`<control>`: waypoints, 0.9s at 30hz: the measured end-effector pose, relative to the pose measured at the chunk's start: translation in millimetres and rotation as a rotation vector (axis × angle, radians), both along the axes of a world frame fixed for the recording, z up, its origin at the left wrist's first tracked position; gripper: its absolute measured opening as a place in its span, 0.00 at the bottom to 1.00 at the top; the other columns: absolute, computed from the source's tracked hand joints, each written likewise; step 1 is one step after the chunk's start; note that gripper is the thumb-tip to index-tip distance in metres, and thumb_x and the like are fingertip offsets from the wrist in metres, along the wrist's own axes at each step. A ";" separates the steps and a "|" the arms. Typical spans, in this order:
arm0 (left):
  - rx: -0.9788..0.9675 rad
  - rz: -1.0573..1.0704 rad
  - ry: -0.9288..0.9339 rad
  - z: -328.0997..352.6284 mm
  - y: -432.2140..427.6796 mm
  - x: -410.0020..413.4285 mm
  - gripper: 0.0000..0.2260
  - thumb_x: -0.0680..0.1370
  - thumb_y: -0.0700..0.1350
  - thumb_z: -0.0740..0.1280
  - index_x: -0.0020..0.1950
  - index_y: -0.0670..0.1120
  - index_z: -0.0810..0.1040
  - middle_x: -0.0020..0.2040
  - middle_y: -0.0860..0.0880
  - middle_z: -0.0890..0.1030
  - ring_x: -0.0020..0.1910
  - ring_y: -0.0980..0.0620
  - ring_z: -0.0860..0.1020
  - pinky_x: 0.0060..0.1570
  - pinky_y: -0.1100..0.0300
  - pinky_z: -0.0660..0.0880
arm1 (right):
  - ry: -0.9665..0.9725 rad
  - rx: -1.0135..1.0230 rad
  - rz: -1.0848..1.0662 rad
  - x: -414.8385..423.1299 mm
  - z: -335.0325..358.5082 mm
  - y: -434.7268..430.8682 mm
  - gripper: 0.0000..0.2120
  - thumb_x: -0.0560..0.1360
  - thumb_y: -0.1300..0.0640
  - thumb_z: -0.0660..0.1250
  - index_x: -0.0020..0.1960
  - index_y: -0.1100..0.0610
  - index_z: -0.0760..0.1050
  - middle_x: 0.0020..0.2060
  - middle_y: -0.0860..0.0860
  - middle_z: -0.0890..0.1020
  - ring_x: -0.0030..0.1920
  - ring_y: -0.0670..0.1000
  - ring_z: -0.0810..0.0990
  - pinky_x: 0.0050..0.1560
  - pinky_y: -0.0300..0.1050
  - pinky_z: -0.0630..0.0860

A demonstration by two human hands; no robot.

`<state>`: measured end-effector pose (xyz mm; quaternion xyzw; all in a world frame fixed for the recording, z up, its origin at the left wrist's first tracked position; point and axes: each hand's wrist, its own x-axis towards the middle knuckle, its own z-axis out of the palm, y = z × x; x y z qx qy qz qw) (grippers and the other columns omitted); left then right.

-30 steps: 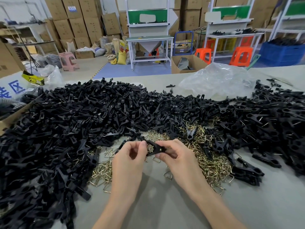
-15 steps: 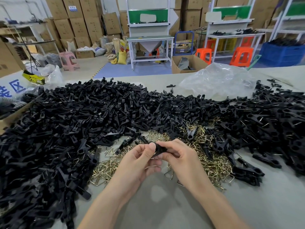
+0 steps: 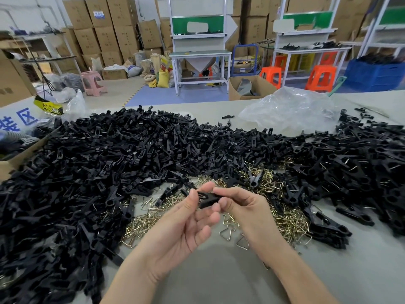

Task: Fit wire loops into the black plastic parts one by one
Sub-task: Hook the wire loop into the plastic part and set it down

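Setting: warehouse workroom, with a grey worktop [image 3: 219, 279] in the foreground and stacked cartons [image 3: 105, 29] against the far wall.
Task piece: one black plastic part [image 3: 209, 199] is held above the worktop near the middle of the view, lying roughly level between both hands.
Wire: a pale metal glint shows at the part's left end; I cannot tell whether a loop is seated there.
Left hand: the left hand [image 3: 182, 229] is palm up, with thumb and forefinger pinching the part's left end and the other fingers curled beneath it.
Right hand: the right hand [image 3: 247, 212] pinches the part's right end between thumb and fingertips.
Loose stock: brass-coloured wire loops [image 3: 287, 222] are heaped on the worktop under and behind the hands, from 8 o'clock round to 4 o'clock of the held part; a few single triangular ones lie apart at 5 o'clock.
Left heap: a deep pile of black parts [image 3: 87, 172] fills 7 to 11 o'clock.
Right heap: a flatter spread of black pieces [image 3: 350, 172] runs from 1 to 4 o'clock, many showing wire.
Bag: a crumpled clear plastic bag [image 3: 289, 110] lies on the worktop at 1 o'clock, beyond the heaps.
Edge: a cardboard box [image 3: 13, 163] sits at 9 o'clock, at the worktop's left edge.
Floor: a white workbench [image 3: 199, 55] stands at 12 o'clock, orange stools [image 3: 321, 77] at 1 o'clock and a pink stool [image 3: 92, 82] at 11 o'clock.
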<state>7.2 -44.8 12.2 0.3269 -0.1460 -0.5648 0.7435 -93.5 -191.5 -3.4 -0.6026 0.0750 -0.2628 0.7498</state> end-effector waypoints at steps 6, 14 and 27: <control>-0.100 0.105 0.139 -7.9 -13.4 -11.1 0.32 0.61 0.43 0.86 0.64 0.42 0.82 0.44 0.41 0.82 0.36 0.53 0.83 0.36 0.61 0.82 | 0.034 0.117 -0.023 4.7 -1.7 -3.9 0.14 0.70 0.53 0.77 0.55 0.50 0.86 0.47 0.50 0.87 0.49 0.50 0.85 0.53 0.40 0.80; -0.153 0.129 0.088 -6.9 -16.4 -17.2 0.25 0.63 0.42 0.84 0.59 0.42 0.84 0.46 0.39 0.84 0.39 0.52 0.85 0.38 0.61 0.83 | -0.060 0.374 0.117 4.2 3.9 -3.8 0.12 0.71 0.55 0.75 0.53 0.56 0.86 0.54 0.61 0.86 0.51 0.55 0.86 0.52 0.45 0.82; -0.052 0.157 -0.004 -11.5 -12.6 -15.7 0.13 0.77 0.41 0.64 0.56 0.45 0.86 0.38 0.43 0.81 0.30 0.54 0.78 0.35 0.61 0.80 | 0.022 0.164 0.099 1.9 -1.3 -11.8 0.27 0.57 0.38 0.84 0.50 0.51 0.87 0.44 0.51 0.86 0.43 0.48 0.82 0.51 0.40 0.79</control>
